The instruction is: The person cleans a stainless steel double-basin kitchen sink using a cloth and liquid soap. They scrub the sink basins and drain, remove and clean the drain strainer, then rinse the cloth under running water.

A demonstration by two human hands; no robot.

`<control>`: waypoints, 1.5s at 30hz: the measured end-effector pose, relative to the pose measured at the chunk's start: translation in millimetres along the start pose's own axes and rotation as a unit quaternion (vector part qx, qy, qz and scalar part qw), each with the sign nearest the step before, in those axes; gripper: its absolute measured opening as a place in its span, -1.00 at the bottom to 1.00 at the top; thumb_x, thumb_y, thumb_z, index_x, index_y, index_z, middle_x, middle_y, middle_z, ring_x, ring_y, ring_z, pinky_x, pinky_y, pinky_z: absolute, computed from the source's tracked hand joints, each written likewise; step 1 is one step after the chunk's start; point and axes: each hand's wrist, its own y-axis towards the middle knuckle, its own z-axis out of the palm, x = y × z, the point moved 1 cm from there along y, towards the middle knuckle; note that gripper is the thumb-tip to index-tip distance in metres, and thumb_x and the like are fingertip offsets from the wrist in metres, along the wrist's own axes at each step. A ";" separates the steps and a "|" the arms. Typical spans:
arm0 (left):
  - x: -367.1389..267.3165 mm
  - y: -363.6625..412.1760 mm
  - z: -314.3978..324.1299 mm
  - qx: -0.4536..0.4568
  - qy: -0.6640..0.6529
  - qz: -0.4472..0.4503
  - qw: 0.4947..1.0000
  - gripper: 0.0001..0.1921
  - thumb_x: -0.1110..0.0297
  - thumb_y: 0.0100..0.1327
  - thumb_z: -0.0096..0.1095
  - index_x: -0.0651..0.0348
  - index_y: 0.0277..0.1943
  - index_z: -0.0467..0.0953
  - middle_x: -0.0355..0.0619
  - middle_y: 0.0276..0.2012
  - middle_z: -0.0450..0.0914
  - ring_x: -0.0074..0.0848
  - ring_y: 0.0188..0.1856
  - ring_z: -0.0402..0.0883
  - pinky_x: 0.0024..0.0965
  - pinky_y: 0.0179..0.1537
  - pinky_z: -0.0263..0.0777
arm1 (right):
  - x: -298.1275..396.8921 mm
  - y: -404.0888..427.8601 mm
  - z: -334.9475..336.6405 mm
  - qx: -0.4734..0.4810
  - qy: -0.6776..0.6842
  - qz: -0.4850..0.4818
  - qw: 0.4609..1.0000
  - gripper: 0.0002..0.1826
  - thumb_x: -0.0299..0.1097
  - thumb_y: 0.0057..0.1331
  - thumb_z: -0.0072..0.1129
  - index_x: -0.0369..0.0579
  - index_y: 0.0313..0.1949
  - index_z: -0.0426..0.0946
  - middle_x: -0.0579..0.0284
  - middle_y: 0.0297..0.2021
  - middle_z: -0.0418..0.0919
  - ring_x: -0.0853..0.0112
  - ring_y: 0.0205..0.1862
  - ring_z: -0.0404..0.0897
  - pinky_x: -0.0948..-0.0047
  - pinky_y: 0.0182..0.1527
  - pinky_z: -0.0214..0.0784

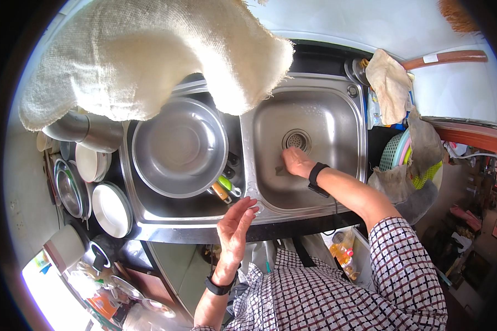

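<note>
My right hand (297, 161) reaches down into the right basin (335, 178) of a stainless steel sink, just in front of the round drain strainer (297, 140). Its fingers are curled and face away from me, so whether they hold anything is hidden. A small dark patch, perhaps a shadow, shows beside them. At the sink's front rim, my left hand (235, 227) is raised with an empty palm and slightly parted fingers. To its upper left, a large metal bowl (178, 149) sits in the left basin. Beside that bowl lie utensils with an orange handle (220, 192) and a green handle (227, 184).
A pale cloth (149, 58) hangs over the back left, covering part of the view. Stacked white bowls (111, 210) and metal bowls (69, 188) stand left of the sink. On the right are colored plastic baskets (393, 153) and grey rags (424, 140).
</note>
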 end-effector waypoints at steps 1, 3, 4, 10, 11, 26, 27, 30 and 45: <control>0.6 -0.1 -0.1 -0.001 0.004 -0.007 1.000 -0.60 0.43 0.41 0.18 0.45 0.23 0.40 0.08 0.09 0.58 -0.36 0.09 0.58 -0.34 0.18 0.42 | 6.5 4.8 3.0 -0.082 0.017 -0.026 0.996 -0.85 -0.44 0.13 0.12 -0.19 -0.48 0.65 -0.16 -0.44 0.63 0.03 -0.33 0.66 0.15 -0.26 0.50; 1.5 0.6 0.8 0.007 0.002 -0.004 1.000 -0.59 0.43 0.41 0.18 0.45 0.24 0.40 0.08 0.09 0.58 -0.36 0.09 0.58 -0.34 0.18 0.42 | 25.3 10.4 15.3 -0.043 0.027 0.002 0.999 -0.84 -0.41 0.15 0.12 -0.13 -0.51 0.65 -0.09 -0.41 0.66 0.08 -0.33 0.67 0.14 -0.25 0.50; 1.7 1.0 1.4 0.008 0.005 -0.006 1.000 -0.59 0.44 0.41 0.18 0.45 0.24 0.39 0.09 0.09 0.58 -0.37 0.09 0.58 -0.34 0.18 0.41 | 34.9 8.0 21.8 0.032 0.068 0.002 0.997 -0.85 -0.40 0.15 0.12 -0.12 -0.49 0.65 -0.07 -0.38 0.66 0.08 -0.30 0.67 0.14 -0.23 0.51; -1.9 -2.8 0.1 0.000 0.025 0.017 1.000 -0.58 0.29 0.40 0.20 0.38 0.21 0.46 0.07 0.04 0.63 -0.36 0.02 0.64 -0.36 0.06 0.46 | 10.1 0.5 2.8 0.081 -0.008 -0.003 0.997 -0.83 -0.41 0.17 0.07 -0.08 -0.47 0.66 -0.07 -0.35 0.66 0.05 -0.24 0.66 0.16 -0.18 0.52; -2.9 -3.6 -2.0 -0.003 0.018 0.009 1.000 -0.59 0.35 0.40 0.19 0.40 0.22 0.43 0.08 0.06 0.62 -0.37 0.04 0.63 -0.35 0.11 0.45 | -3.0 3.7 -4.7 0.079 -0.022 0.031 0.996 -0.82 -0.42 0.18 0.06 -0.08 -0.48 0.66 -0.08 -0.33 0.66 0.06 -0.22 0.66 0.15 -0.18 0.51; -0.2 -9.9 -7.7 0.015 0.010 0.004 1.000 -0.57 0.34 0.39 0.21 0.35 0.24 0.43 0.05 0.07 0.62 -0.35 0.04 0.64 -0.37 0.07 0.46 | -13.4 -49.1 -12.9 0.320 0.033 0.109 0.940 -0.75 -0.53 0.01 0.26 -0.24 -0.26 0.65 -0.18 -0.17 0.65 -0.01 -0.04 0.63 0.13 -0.06 0.50; -0.9 -10.9 -8.9 0.015 0.011 0.004 1.000 -0.57 0.34 0.39 0.21 0.35 0.24 0.43 0.05 0.07 0.62 -0.35 0.04 0.64 -0.37 0.07 0.46 | -24.0 -58.7 -23.1 0.346 0.001 0.131 0.929 -0.72 -0.52 0.03 0.28 -0.24 -0.21 0.66 -0.16 -0.13 0.65 0.02 -0.01 0.63 0.15 -0.02 0.50; -2.7 -14.8 -13.4 0.016 0.011 0.003 1.000 -0.57 0.34 0.39 0.22 0.35 0.24 0.43 0.06 0.08 0.62 -0.33 0.05 0.64 -0.37 0.08 0.46 | -38.1 -70.7 -39.4 0.362 -0.024 0.156 0.919 -0.66 -0.49 0.05 0.30 -0.18 -0.12 0.67 -0.08 -0.06 0.65 0.07 0.05 0.61 0.20 0.02 0.50; -9.1 -24.6 -30.5 0.016 -0.004 0.011 1.000 -0.55 0.28 0.38 0.23 0.36 0.23 0.45 0.09 0.06 0.62 -0.32 0.03 0.64 -0.35 0.08 0.46 | 44.2 -104.3 -42.3 0.189 0.365 0.042 0.911 -0.74 -0.29 0.19 0.12 -0.16 -0.23 0.67 0.03 -0.39 0.69 0.26 -0.36 0.64 0.24 -0.26 0.42</control>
